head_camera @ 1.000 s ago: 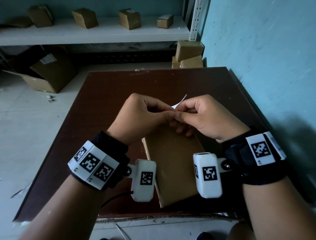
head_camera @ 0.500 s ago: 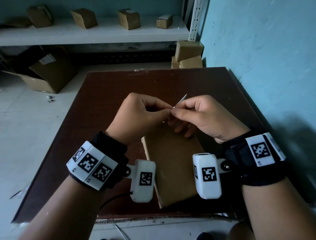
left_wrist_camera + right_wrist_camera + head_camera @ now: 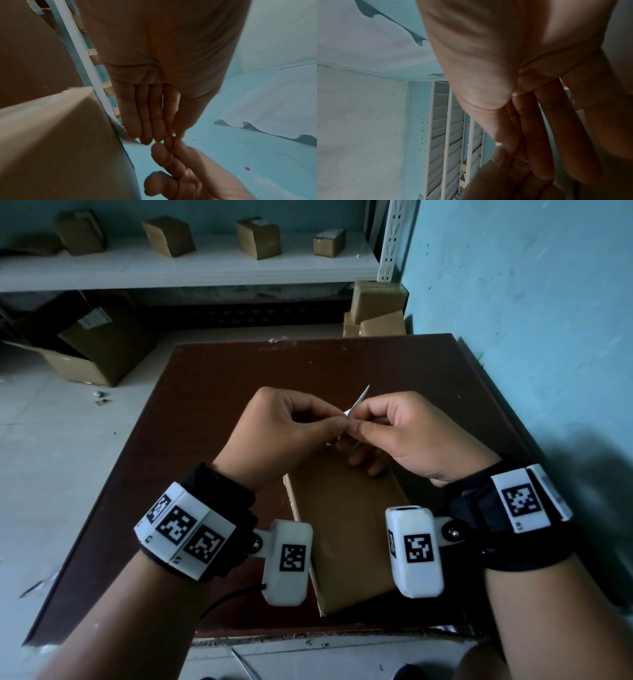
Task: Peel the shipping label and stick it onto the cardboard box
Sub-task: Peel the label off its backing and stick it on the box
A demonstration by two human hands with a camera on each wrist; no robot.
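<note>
Teal walls (image 3: pixel 513 285) closed off the right of the head view, and a dark brown table (image 3: pixel 212 392) filled its middle. On it lay the cardboard box (image 3: pixel 346 529), flat, lower centre, between my two wrists. Above the box's far end I had both hands raised and meeting at the fingertips. My left hand (image 3: pixel 277 436) and right hand (image 3: pixel 407 433) each pinched the shipping label (image 3: pixel 358 404) between thumb and forefinger, a white sliver poking up just above the pinch, centre frame. From the left wrist view the left fingers (image 3: pixel 147 115) lay pressed together, tips at the label edge. I could not tell whether the backing had separated. Small boxes (image 3: pixel 257 237) sat along a white shelf (image 3: pixel 191 272), upper left.
</note>
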